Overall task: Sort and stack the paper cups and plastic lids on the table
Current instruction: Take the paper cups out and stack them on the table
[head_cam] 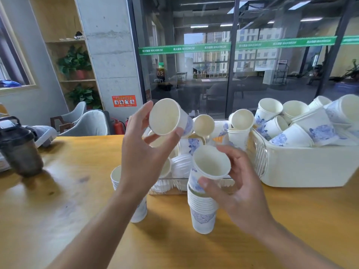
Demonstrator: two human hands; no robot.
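Two cups in the air at once here: the left hand (pixel 141 152) holds a raised paper cup (pixel 168 117) up high, its mouth tipped toward the camera, pinched between the thumb low on the rim and the fingers (pixel 142 111) curled over the far side. The right hand (pixel 239 191) has the lower paper cup (pixel 209 166) gripped thumb in front, fingers wrapped behind, and that cup sits tilted right at the top of the cup stack (pixel 203 210) standing on the yellow surface (pixel 58 210). Looks like the nesting step, and the trick is to square that cup up before pressing: level the rim, centre its base over the stack's mouth, then ease it down without shoving the tall stack sideways. A light grip near the rim should keep the paper from crushing. A second stack (pixel 138 208) stands half hidden behind the left forearm, ready for the raised cup perhaps. Beyond the hands, a clear tray (pixel 229 183) holds white ribbed plastic lids (pixel 181 165) and loose cups, and the white basket (pixel 310 167) on the right is heaped with more blue-flowered cups, so plenty remains to sort.
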